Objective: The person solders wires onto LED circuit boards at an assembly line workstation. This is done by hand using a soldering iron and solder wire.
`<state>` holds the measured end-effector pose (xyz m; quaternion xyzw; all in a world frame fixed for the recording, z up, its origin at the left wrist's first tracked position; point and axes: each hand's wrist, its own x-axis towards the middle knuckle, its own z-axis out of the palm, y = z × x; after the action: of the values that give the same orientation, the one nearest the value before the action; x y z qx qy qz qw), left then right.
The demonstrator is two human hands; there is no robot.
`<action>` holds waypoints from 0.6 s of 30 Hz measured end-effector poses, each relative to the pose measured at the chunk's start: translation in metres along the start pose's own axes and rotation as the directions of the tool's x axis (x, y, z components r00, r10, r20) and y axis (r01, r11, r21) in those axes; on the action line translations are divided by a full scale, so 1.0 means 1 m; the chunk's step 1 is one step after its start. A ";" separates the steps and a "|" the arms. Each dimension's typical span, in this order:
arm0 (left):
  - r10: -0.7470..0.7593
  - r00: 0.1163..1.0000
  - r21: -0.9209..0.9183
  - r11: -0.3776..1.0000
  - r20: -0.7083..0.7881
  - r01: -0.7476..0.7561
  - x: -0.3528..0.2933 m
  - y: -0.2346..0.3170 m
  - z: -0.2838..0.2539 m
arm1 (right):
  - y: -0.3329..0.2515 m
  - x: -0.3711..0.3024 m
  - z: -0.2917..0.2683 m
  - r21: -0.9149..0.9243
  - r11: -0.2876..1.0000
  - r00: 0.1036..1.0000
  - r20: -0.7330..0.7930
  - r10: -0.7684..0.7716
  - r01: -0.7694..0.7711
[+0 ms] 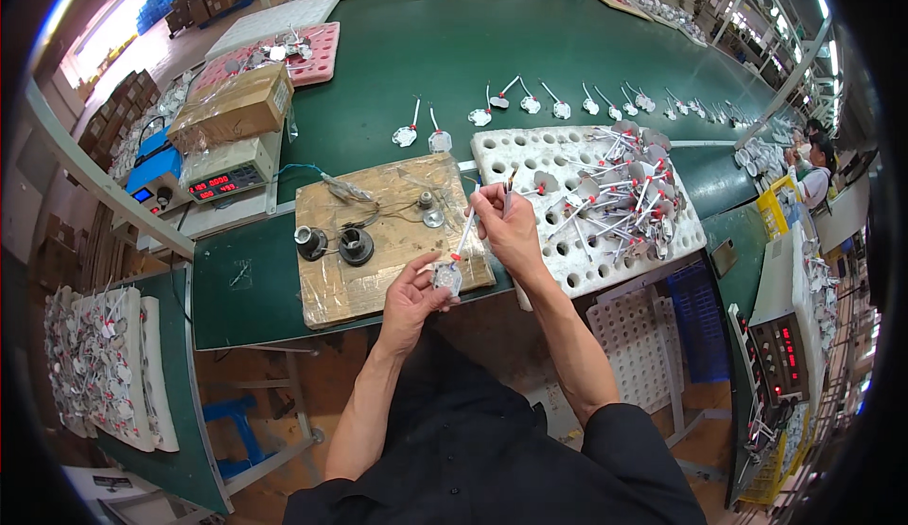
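Observation:
Over the front edge of a taped cardboard-covered board (317, 303), my left hand (407, 307) pinches a small pale disc-shaped part (447, 277). A red sleeve joins this part to a white cable (466, 232), which runs up to my right hand (513, 236). That hand is closed on the cable, and a thin dark-tipped piece sticks up from its fingers, too small to make out. Beside it, a white foam tray (558, 270) with holes carries a pile of similar discs with white cables (624, 184). Two dark round fittings (356, 246) and a small metal fitting (432, 215) stand on the board.
Several wired discs (561, 109) lie in a row across the green table (445, 43). A power supply (227, 180) with a carton (232, 109) on top and a blue instrument (156, 175) stand left. A pink foam tray (326, 52) lies behind; a blue crate (698, 322) sits below right.

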<state>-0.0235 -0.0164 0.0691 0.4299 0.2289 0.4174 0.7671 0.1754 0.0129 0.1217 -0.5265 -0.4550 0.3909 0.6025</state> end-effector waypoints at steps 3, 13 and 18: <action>0.063 0.981 -0.044 0.996 -0.183 -0.072 0.001 -0.011 -0.009 | 0.006 0.005 0.002 -0.275 0.948 0.978 -0.084 -0.192 0.162; 0.217 0.909 0.029 0.975 -0.356 -0.221 -0.005 -0.016 -0.007 | 0.003 0.001 0.010 -0.536 0.822 0.949 -0.113 -0.293 0.189; 0.243 0.888 0.102 0.970 -0.390 -0.221 -0.006 -0.015 -0.009 | 0.016 0.010 0.007 -0.623 0.743 0.952 0.011 -0.307 0.246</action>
<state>-0.0266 -0.0213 0.0519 0.3808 0.3388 0.5785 0.6369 0.1717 0.0270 0.1071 -0.6382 -0.6021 0.1022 0.4687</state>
